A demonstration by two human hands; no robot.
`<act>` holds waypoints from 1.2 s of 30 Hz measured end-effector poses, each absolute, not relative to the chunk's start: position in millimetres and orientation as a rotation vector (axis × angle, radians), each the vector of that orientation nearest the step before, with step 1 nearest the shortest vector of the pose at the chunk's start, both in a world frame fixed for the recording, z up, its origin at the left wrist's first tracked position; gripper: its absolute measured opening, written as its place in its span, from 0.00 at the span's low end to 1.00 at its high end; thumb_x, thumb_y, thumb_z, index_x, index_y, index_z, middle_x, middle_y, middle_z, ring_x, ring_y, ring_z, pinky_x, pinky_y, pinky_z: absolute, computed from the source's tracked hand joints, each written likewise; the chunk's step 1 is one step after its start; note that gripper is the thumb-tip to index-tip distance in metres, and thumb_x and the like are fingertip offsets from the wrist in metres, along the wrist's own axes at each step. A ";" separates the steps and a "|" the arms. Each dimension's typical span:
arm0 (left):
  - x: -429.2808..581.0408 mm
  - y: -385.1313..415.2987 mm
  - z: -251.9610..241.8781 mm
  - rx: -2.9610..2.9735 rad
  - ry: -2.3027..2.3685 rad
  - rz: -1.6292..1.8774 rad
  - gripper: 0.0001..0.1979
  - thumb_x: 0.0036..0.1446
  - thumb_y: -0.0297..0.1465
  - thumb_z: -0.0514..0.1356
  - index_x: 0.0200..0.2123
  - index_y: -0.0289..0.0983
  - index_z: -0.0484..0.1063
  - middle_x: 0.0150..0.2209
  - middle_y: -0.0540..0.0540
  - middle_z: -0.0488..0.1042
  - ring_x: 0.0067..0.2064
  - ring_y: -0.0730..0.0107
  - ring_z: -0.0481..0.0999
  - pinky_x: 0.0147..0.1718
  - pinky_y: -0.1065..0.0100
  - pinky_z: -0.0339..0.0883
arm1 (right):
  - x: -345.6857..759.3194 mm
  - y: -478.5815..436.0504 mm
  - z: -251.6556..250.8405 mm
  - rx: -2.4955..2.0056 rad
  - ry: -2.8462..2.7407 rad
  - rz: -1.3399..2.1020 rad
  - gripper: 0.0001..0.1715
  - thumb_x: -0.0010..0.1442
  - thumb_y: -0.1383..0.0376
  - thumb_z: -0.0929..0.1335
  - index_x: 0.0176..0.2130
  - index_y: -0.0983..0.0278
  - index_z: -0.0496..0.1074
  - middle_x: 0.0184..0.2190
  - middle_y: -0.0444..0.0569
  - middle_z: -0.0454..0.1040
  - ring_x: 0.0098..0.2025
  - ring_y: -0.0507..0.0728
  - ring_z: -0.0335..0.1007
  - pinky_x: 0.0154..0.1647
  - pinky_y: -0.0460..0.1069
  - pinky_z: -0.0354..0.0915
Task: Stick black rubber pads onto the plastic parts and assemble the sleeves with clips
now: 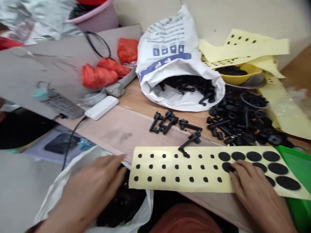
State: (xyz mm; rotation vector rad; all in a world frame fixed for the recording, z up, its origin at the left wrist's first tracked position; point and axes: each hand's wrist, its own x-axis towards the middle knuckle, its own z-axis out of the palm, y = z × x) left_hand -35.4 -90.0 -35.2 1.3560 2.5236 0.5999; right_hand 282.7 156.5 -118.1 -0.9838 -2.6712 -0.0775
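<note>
Our right hand (257, 191), grip unclear, lies on a black disc (227, 167) on the yellow sheet (170, 186); our open left hand (89, 191) sits beside the sheet at a white bag (55, 200). A hurried tug could tear the sheet.

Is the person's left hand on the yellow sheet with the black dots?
No, the left hand is over the white plastic bag, beside the yellow sheet.

The room was bright and evenly lit, with only faint, soft shadows around the yellow sheet (170, 185). The silver foil (31, 16) at the top left was blurred, and the picture bowed toward its edges.
</note>
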 end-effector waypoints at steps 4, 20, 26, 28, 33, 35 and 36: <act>38.4 -26.8 -43.7 1.919 2.088 0.366 0.14 0.59 0.27 0.48 0.45 0.40 0.68 0.46 0.45 0.71 0.47 0.64 0.69 0.46 0.65 0.64 | 286.9 154.9 -125.2 -0.856 -2.736 -0.128 0.13 0.58 0.64 0.58 0.37 0.64 0.69 0.40 0.60 0.70 0.42 0.65 0.66 0.39 0.58 0.63; 110.3 75.7 -95.2 2.410 1.792 0.392 0.17 0.58 0.37 0.56 0.49 0.37 0.64 0.51 0.41 0.65 0.49 0.53 0.64 0.42 0.52 0.60 | 268.2 134.4 -109.3 -1.089 -2.573 0.038 0.13 0.57 0.74 0.59 0.40 0.63 0.67 0.40 0.54 0.69 0.39 0.61 0.64 0.39 0.55 0.64; 113.0 83.5 -96.1 2.415 1.802 0.257 0.17 0.59 0.37 0.54 0.51 0.41 0.64 0.53 0.41 0.66 0.48 0.53 0.66 0.39 0.52 0.62 | 263.2 132.1 -103.3 -1.226 -2.512 0.223 0.15 0.54 0.76 0.59 0.41 0.65 0.65 0.43 0.55 0.66 0.44 0.62 0.62 0.43 0.58 0.63; 114.0 85.3 -95.4 2.421 1.808 0.243 0.16 0.59 0.37 0.53 0.50 0.41 0.65 0.53 0.41 0.66 0.47 0.53 0.67 0.38 0.53 0.63 | 263.2 135.2 -101.2 -1.235 -2.508 0.291 0.15 0.53 0.77 0.59 0.39 0.64 0.64 0.41 0.54 0.66 0.43 0.62 0.61 0.43 0.57 0.63; 115.8 89.4 -93.8 2.418 1.809 0.240 0.15 0.59 0.35 0.53 0.49 0.41 0.65 0.51 0.43 0.67 0.46 0.53 0.67 0.36 0.53 0.65 | 263.8 143.6 -94.1 -1.224 -2.471 0.452 0.13 0.52 0.78 0.58 0.35 0.63 0.62 0.37 0.50 0.64 0.39 0.58 0.62 0.40 0.54 0.64; 116.5 89.8 -93.2 2.416 1.814 0.244 0.14 0.59 0.35 0.53 0.48 0.41 0.65 0.51 0.44 0.67 0.45 0.54 0.67 0.36 0.53 0.65 | 264.8 145.0 -93.6 -1.222 -2.461 0.418 0.13 0.54 0.78 0.58 0.37 0.63 0.62 0.38 0.51 0.64 0.40 0.58 0.62 0.41 0.54 0.64; 116.7 89.8 -93.1 2.415 1.818 0.245 0.14 0.59 0.35 0.53 0.48 0.41 0.65 0.51 0.44 0.67 0.45 0.54 0.67 0.35 0.53 0.65 | 265.2 145.3 -94.4 -1.223 -2.464 0.370 0.13 0.54 0.77 0.58 0.37 0.63 0.63 0.39 0.52 0.64 0.41 0.59 0.62 0.41 0.54 0.64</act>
